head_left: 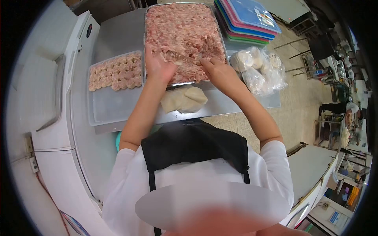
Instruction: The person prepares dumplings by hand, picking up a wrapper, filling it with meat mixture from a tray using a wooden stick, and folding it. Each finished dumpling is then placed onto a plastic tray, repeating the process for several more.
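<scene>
A large metal tray (145,35) heaped with pink minced meat (179,27) lies in front of me. My left hand (160,67) is cupped over its near left part, with a small pale dumpling wrapper (174,59) bearing some meat at its fingers. Over the near right part, my right hand (219,71) has its fingers pinched round a thin, stick-like tool (193,59) that points toward the left hand; its tip is hard to make out against the meat. Between my forearms sits a pale, folded stack of dough wrappers (183,99).
To the left, a plastic tray (112,112) holds rows of filled dumplings (116,72). Plastic bags (258,70) of white rounds rest at the right. Coloured lidded trays (252,19) are stacked behind them. A white fridge (59,102) borders the left side; another person (334,108) is far right.
</scene>
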The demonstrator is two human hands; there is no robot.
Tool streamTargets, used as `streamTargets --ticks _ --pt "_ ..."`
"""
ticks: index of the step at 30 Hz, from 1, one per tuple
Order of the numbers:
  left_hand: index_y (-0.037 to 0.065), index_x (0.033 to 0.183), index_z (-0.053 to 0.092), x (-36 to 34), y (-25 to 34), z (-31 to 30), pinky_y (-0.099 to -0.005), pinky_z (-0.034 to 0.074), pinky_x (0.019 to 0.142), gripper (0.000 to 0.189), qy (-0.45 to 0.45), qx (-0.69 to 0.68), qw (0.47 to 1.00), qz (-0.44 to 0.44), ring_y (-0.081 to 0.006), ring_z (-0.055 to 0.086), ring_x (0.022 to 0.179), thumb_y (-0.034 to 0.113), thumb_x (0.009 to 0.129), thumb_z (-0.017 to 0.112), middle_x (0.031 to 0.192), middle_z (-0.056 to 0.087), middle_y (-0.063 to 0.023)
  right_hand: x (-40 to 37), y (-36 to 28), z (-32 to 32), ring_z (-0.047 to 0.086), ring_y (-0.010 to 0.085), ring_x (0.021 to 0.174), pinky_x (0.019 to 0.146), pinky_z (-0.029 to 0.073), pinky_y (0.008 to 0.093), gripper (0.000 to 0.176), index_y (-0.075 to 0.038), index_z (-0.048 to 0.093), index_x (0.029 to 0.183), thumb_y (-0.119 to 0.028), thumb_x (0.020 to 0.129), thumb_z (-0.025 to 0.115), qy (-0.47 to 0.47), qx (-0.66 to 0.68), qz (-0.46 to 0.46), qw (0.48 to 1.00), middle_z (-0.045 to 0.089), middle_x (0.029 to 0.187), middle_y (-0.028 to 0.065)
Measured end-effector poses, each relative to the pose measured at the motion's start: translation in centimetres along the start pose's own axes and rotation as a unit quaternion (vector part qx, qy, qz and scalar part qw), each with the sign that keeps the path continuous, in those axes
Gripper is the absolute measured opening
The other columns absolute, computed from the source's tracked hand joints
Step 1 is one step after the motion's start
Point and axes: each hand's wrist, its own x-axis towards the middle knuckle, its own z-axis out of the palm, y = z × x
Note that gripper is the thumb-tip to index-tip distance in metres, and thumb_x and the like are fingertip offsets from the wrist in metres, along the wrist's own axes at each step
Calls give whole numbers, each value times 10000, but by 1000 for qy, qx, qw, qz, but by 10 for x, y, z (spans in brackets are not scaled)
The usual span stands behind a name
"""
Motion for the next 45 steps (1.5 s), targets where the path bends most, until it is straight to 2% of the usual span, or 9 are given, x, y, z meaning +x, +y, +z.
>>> streamTargets --ticks 8,11,15,20,26,29,32,37,45 --pt "24 1285 439 3 -5 21 -660 156 1092 691 3 30 999 28 -411 342 1320 557 860 550 1372 439 -169 4 2 -18 641 344 797 654 520 446 178 -78 596 1033 -185 916 517 50 4 -69 996 619 844 133" --pt "4 1201 467 6 -2 22 -614 236 1097 553 101 -4 995 20 -398 392 1287 454 892 557 1330 467 -167 12 23 -15 650 308 861 710 508 404 266 -36 623 1108 -210 925 541 -15 26 -79 996 650 898 151" --pt "26 1214 472 -5 8 12 -525 360 1045 410 -69 80 994 -5 -380 458 1225 244 893 601 1305 485 -160 15 66 -17 621 290 676 580 464 368 296 -51 670 1017 -292 973 504 23 267 -2 964 604 656 129" --pt "91 1262 480 -12 -3 21 -397 432 990 563 -149 584 768 218 -298 559 1136 169 781 765 1219 584 -111 12 69 -34 571 143 640 530 457 291 328 -8 644 1040 -296 982 499 -182 406 82 892 564 650 70" --pt "80 1091 627 -13 -2 15 -319 443 945 467 -129 737 640 176 -203 588 1060 196 685 828 1119 635 -92 8 80 -29 577 141 704 653 481 277 329 -9 632 1142 -270 956 560 -172 380 -41 908 651 815 92" --pt "47 1038 621 -7 10 20 -323 445 910 333 -345 751 551 119 -192 594 978 137 744 749 1054 645 -83 13 106 9 591 155 727 681 484 286 341 -23 625 1181 -260 938 593 -204 391 -87 893 680 904 107" --pt "66 1063 643 -17 -11 20 -319 477 845 389 -226 835 485 127 -220 620 934 122 696 758 991 662 -95 29 148 53 629 206 737 672 500 318 311 -65 637 1172 -242 917 611 -160 344 -167 910 683 922 117" --pt "31 1034 635 11 -17 -33 -313 484 836 359 -64 788 604 104 -218 625 915 183 733 757 979 665 -91 16 102 6 626 360 818 695 500 444 187 -144 649 1042 -224 876 615 15 136 -114 984 634 856 134" --pt "82 1246 547 -28 -17 2 -370 476 902 593 -50 785 600 147 -251 606 1074 299 745 781 1161 642 -81 19 154 25 638 334 874 733 500 425 237 -90 668 1025 -264 904 562 -127 -37 -47 990 661 878 145"
